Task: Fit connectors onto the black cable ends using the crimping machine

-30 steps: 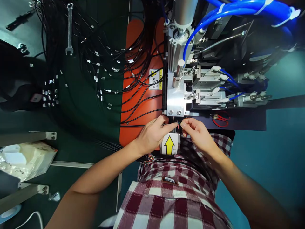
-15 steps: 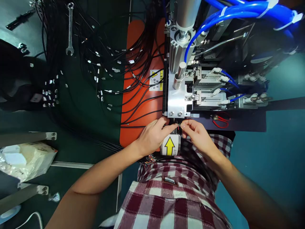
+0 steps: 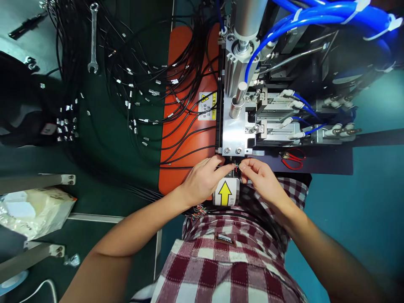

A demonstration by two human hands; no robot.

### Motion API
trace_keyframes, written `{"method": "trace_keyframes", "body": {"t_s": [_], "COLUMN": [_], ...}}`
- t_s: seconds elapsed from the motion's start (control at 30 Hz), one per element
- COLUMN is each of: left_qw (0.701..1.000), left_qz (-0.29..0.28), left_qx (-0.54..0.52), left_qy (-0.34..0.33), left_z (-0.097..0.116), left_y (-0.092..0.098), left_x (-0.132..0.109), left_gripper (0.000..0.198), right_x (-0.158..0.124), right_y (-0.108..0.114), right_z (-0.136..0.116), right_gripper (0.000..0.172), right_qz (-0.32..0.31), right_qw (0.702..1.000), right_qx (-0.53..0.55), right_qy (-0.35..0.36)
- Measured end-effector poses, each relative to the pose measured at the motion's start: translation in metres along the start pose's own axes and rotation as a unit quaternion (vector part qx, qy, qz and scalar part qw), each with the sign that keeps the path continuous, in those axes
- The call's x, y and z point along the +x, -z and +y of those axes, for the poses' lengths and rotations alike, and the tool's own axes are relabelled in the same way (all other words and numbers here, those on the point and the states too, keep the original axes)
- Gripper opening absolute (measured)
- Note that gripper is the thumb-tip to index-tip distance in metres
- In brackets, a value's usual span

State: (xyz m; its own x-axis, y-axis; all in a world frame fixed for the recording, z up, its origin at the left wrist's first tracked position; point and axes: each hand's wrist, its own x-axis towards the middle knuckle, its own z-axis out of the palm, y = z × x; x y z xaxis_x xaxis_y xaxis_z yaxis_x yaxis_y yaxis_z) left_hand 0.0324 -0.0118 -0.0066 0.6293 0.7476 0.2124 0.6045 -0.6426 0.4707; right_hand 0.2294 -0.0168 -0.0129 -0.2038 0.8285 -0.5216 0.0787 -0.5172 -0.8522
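My left hand [image 3: 205, 179] is closed at the front of the machine's metal plate [image 3: 232, 136], thumb and forefinger pinching a thin black cable [image 3: 176, 168] that runs in from the left. Small coloured wires [image 3: 236, 167], one of them red, stick out past my left thumb tip. With thumb and forefinger pressed together, my right hand [image 3: 257, 173] pinches the ends of these wires. The fingertips of both hands almost meet. Just below them is a label with a yellow arrow [image 3: 225, 193]. Fingers hide most of the cable's end.
Black cables with silver ends [image 3: 154, 92] spread over the orange board [image 3: 176, 46] and the dark green table [image 3: 126, 168]. A wrench [image 3: 93, 40] lies at upper left. Red-handled scissors [image 3: 292, 160] lie right of the machine. More bare wire ends [image 3: 198, 210] hang beside my lap. Blue hoses [image 3: 303, 17] arch above.
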Motion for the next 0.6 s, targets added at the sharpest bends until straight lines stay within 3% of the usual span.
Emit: {"method": "trace_keyframes", "body": {"t_s": [0.27, 0.37, 0.5, 0.6], "left_qw": [0.997, 0.983, 0.947, 0.924], "left_qz": [0.044, 0.062, 0.022, -0.026], "left_qx": [-0.070, -0.162, -0.273, -0.326], "left_qy": [-0.002, 0.057, 0.169, 0.200], "left_z": [0.002, 0.011, 0.027, 0.034], "left_y": [0.001, 0.011, 0.028, 0.035], "left_x": [0.001, 0.001, 0.004, 0.007], "left_gripper": [0.024, 0.019, 0.025, 0.024], "right_x": [-0.005, -0.017, -0.035, -0.043], "right_y": [-0.001, -0.002, -0.004, -0.005], "right_z": [-0.003, -0.011, -0.018, -0.016], "right_gripper": [0.028, 0.023, 0.019, 0.017], "right_qz": [0.006, 0.004, -0.017, -0.015], "right_qw": [1.000, 0.997, 0.994, 0.987], "right_qx": [-0.013, -0.024, -0.044, -0.076], "right_qy": [0.028, 0.066, 0.102, 0.141]}}
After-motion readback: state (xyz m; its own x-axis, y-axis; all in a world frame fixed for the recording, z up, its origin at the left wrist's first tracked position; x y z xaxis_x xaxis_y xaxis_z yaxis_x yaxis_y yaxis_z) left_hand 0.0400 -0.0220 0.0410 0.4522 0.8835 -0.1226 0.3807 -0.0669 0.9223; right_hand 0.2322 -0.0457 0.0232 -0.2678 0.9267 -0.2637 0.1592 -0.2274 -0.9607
